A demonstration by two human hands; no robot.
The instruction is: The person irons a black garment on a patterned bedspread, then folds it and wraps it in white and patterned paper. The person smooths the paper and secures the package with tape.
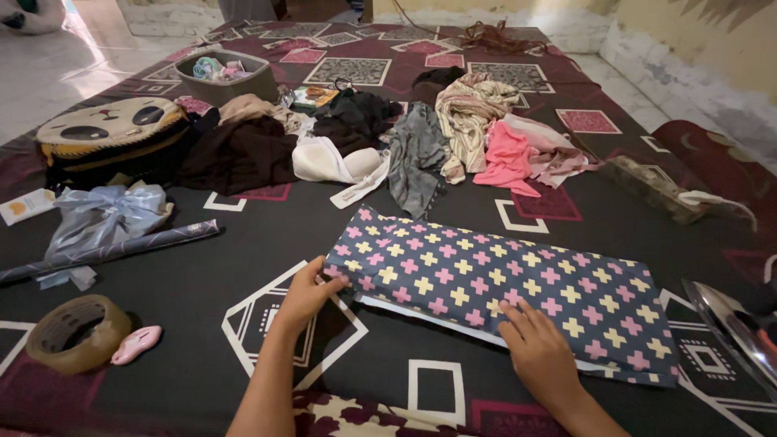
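- The left hand (306,293) reaches forward on a bare forearm, fingers curled and pinching.
- The right hand (538,350) lies palm down, fingers spread flat and pointing forward-left.
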